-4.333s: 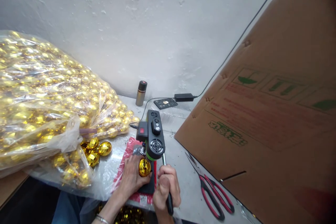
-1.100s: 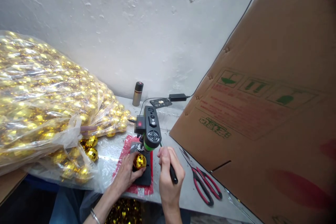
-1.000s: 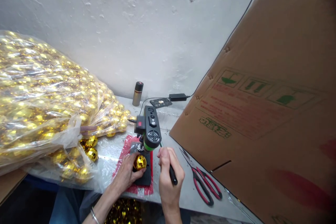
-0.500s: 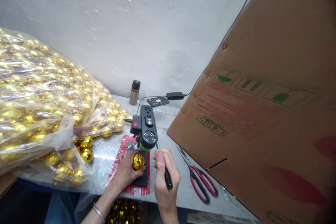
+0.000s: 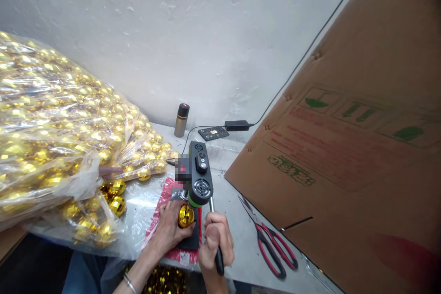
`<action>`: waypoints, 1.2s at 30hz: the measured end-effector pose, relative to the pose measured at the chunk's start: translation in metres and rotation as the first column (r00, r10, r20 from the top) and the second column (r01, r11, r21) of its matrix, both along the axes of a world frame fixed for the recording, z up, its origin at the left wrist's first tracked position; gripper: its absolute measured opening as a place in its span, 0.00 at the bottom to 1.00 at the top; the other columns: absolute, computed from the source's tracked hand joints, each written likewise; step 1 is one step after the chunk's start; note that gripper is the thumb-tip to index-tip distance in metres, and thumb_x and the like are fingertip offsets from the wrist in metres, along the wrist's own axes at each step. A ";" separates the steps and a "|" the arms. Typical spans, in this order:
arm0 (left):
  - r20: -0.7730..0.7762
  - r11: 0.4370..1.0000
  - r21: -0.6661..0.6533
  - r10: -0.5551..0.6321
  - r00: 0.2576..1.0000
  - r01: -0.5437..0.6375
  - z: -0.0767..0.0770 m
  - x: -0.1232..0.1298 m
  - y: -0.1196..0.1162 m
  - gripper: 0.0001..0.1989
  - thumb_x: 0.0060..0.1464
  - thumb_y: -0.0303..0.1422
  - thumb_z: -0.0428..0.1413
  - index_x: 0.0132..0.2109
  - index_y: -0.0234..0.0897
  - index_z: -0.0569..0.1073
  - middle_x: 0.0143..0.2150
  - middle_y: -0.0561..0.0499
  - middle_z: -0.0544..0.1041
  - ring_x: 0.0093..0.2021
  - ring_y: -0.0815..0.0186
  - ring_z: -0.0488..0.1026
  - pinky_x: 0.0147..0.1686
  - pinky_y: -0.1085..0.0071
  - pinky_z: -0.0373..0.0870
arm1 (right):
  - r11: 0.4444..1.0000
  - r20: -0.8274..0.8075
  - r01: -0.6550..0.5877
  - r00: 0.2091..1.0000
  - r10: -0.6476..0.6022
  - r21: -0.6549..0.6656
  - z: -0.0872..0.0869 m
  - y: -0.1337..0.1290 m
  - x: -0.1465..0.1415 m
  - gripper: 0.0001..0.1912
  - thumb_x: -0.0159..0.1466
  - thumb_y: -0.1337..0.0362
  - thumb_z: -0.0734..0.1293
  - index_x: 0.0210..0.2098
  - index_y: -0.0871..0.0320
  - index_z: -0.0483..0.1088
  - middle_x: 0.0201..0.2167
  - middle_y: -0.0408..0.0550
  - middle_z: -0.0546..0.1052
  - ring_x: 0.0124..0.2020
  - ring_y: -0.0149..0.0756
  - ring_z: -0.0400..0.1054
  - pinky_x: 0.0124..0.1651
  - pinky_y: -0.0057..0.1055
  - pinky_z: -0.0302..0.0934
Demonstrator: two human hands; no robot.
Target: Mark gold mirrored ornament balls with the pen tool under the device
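My left hand (image 5: 168, 225) is closed around a shiny gold faceted ball (image 5: 186, 216), fingers behind it and thumb in front. It holds the ball on the dark base (image 5: 190, 242) of a small black bench press (image 5: 200, 174), just below the green-ringed head. Whether the ball touches the head is hidden. My right hand (image 5: 217, 243) grips the press's lever handle (image 5: 219, 262), whose metal rod runs up to the machine's right side. Under the press lies a red plastic sheet (image 5: 168, 186).
A big clear bag of gold balls (image 5: 69, 124) fills the left. Red-and-black scissors (image 5: 272, 243) lie at right, beside a large cardboard box (image 5: 330, 147). Behind the press are a bottle (image 5: 181, 121), a dark patterned phone-like slab (image 5: 213, 133) and a power adapter (image 5: 237, 125).
My right hand has drawn the lever handle downward, toward me. My left hand still holds the gold ball under the head. The whole view has shifted slightly.
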State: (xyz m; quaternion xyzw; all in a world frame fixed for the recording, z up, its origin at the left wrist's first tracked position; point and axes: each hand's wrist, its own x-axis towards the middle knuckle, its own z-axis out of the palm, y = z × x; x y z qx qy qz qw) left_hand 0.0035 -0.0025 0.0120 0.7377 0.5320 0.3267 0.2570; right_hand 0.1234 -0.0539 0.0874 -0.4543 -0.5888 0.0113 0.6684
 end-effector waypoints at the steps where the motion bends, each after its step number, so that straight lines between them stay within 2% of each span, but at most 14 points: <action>1: -0.001 1.000 0.004 0.003 1.000 -0.003 0.000 0.000 0.000 0.20 0.48 0.36 0.65 0.50 0.40 0.75 0.44 0.46 0.79 0.48 0.49 0.75 0.51 0.53 0.66 | 1.000 -0.005 0.004 1.000 -0.004 0.012 -0.001 0.001 0.000 0.15 0.73 0.69 0.58 0.28 0.54 0.61 0.26 0.40 0.68 0.25 0.30 0.64 0.31 0.30 0.58; 6: 0.011 1.000 0.011 0.008 1.000 -0.008 -0.001 0.002 0.000 0.19 0.48 0.36 0.64 0.49 0.40 0.75 0.43 0.46 0.79 0.47 0.49 0.75 0.51 0.52 0.65 | 0.994 0.013 0.008 1.000 -0.010 0.106 -0.007 0.007 0.000 0.15 0.73 0.69 0.57 0.28 0.54 0.61 0.25 0.40 0.68 0.24 0.30 0.63 0.29 0.29 0.56; 17: 0.047 1.000 0.007 0.001 0.999 -0.002 -0.001 0.004 0.001 0.20 0.48 0.36 0.64 0.49 0.40 0.76 0.46 0.45 0.80 0.50 0.47 0.75 0.52 0.51 0.64 | 0.993 0.021 0.002 1.000 -0.004 0.120 -0.009 0.011 0.002 0.15 0.73 0.67 0.57 0.29 0.54 0.62 0.25 0.40 0.68 0.24 0.30 0.62 0.28 0.29 0.55; 21: 0.047 1.000 -0.013 0.009 0.999 -0.009 -0.001 0.006 0.001 0.21 0.46 0.35 0.64 0.50 0.39 0.75 0.46 0.44 0.80 0.51 0.47 0.75 0.52 0.51 0.64 | 0.989 -0.001 0.011 1.000 -0.010 0.150 -0.016 0.013 -0.001 0.18 0.74 0.66 0.56 0.26 0.54 0.60 0.25 0.40 0.67 0.26 0.31 0.63 0.31 0.30 0.58; 25: 0.049 1.000 -0.014 0.017 0.999 -0.016 -0.003 0.007 0.000 0.22 0.46 0.34 0.65 0.50 0.40 0.75 0.46 0.45 0.80 0.51 0.47 0.75 0.52 0.52 0.64 | 0.989 -0.031 0.039 0.999 -0.035 0.143 -0.027 0.013 -0.006 0.19 0.75 0.66 0.56 0.27 0.54 0.62 0.27 0.41 0.69 0.29 0.32 0.65 0.40 0.34 0.62; 28: 0.049 1.000 -0.025 0.014 0.999 -0.013 -0.003 0.008 0.001 0.23 0.46 0.34 0.65 0.51 0.39 0.75 0.48 0.44 0.80 0.52 0.46 0.74 0.54 0.50 0.64 | 0.990 -0.038 0.042 0.999 -0.037 0.133 -0.027 0.012 -0.007 0.19 0.75 0.64 0.56 0.27 0.54 0.63 0.26 0.40 0.69 0.27 0.32 0.65 0.37 0.32 0.61; 30: 0.039 0.999 -0.033 0.016 0.999 -0.015 0.000 0.009 0.002 0.23 0.46 0.34 0.65 0.51 0.38 0.75 0.48 0.44 0.80 0.52 0.46 0.74 0.54 0.49 0.65 | 0.992 -0.036 0.033 0.999 -0.029 0.119 -0.012 0.009 -0.005 0.19 0.75 0.62 0.57 0.26 0.55 0.63 0.25 0.40 0.68 0.25 0.31 0.63 0.31 0.29 0.58; 32: 0.024 0.999 -0.042 0.019 1.000 -0.018 0.004 0.009 0.003 0.23 0.47 0.34 0.64 0.52 0.38 0.75 0.49 0.43 0.80 0.52 0.46 0.74 0.54 0.49 0.66 | 0.998 -0.056 0.029 0.998 -0.026 0.062 0.016 0.007 -0.003 0.18 0.75 0.63 0.57 0.28 0.55 0.65 0.25 0.40 0.67 0.24 0.30 0.62 0.28 0.28 0.55; 35: 0.006 0.999 -0.051 0.003 1.000 -0.003 0.001 0.004 -0.005 0.26 0.48 0.34 0.65 0.56 0.38 0.74 0.52 0.41 0.80 0.55 0.46 0.74 0.56 0.48 0.67 | 0.984 -0.107 -0.030 0.994 0.011 -0.173 0.067 0.002 -0.001 0.19 0.74 0.59 0.60 0.26 0.55 0.63 0.22 0.38 0.63 0.22 0.29 0.59 0.26 0.27 0.53; 36: -0.009 0.999 -0.052 -0.014 1.000 0.013 -0.003 0.000 -0.010 0.28 0.49 0.35 0.65 0.58 0.38 0.74 0.54 0.40 0.79 0.56 0.45 0.74 0.57 0.47 0.67 | 0.977 -0.103 -0.042 0.995 0.021 -0.211 0.080 0.002 -0.001 0.20 0.74 0.57 0.61 0.25 0.55 0.63 0.21 0.37 0.62 0.21 0.28 0.57 0.25 0.27 0.52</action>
